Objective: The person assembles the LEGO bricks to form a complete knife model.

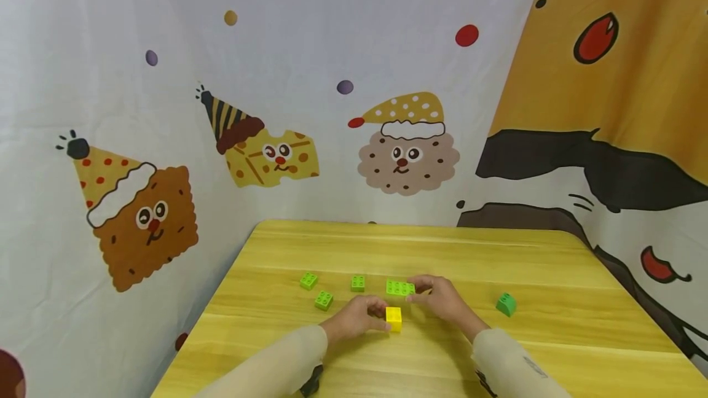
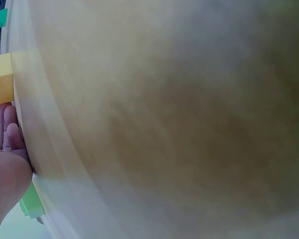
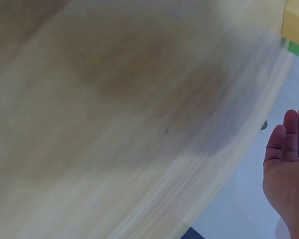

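My left hand (image 1: 356, 317) holds a yellow toy building block (image 1: 393, 319) between thumb and fingers near the middle of the table. In the left wrist view the yellow block (image 2: 2, 79) sits at the left edge, just beyond the curled fingers (image 2: 12, 134). A little farther back, my right hand (image 1: 439, 298) has its thumb and index finger around the right end of a long light-green building brick (image 1: 400, 288) with studs on top. The right wrist view shows the other fingers of my right hand (image 3: 289, 174) fairly straight; its fingertip contact is out of that view.
Light-green square bricks lie left of the hands: one (image 1: 308, 280) at the far left, one (image 1: 324, 300) nearer, one (image 1: 357, 283) beside the long brick. A darker green curved block (image 1: 506, 304) stands at the right. The wooden table (image 1: 265, 324) meets a printed curtain (image 1: 332, 201) behind.
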`<state>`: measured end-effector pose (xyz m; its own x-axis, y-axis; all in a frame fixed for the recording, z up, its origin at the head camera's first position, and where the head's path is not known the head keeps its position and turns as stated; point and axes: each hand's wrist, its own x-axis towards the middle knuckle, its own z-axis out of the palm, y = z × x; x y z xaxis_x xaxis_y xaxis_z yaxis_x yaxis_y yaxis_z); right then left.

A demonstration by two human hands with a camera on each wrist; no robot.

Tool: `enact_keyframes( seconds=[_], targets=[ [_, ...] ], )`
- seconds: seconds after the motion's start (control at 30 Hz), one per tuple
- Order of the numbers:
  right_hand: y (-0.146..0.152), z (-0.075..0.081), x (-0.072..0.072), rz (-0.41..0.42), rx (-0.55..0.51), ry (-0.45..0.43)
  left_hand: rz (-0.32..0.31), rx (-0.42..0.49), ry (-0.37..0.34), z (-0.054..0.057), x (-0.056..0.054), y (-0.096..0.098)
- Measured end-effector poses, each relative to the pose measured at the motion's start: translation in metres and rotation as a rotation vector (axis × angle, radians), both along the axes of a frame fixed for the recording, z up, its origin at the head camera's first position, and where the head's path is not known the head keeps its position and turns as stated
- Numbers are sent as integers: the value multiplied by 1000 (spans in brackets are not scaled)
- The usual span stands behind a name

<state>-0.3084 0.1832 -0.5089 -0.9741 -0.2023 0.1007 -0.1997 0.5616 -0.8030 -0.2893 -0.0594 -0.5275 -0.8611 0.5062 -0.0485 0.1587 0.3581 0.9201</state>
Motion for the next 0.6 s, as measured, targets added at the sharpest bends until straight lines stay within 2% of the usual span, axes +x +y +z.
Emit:
enact_keyframes(
  seconds=[0.23, 0.6],
  targets=[
    [-1, 1, 13, 82, -7, 43, 1, -5, -13, -1, -1, 0],
    [-1, 0, 23, 158, -20, -5, -1, 3, -4, -3, -2, 1]
  ],
)
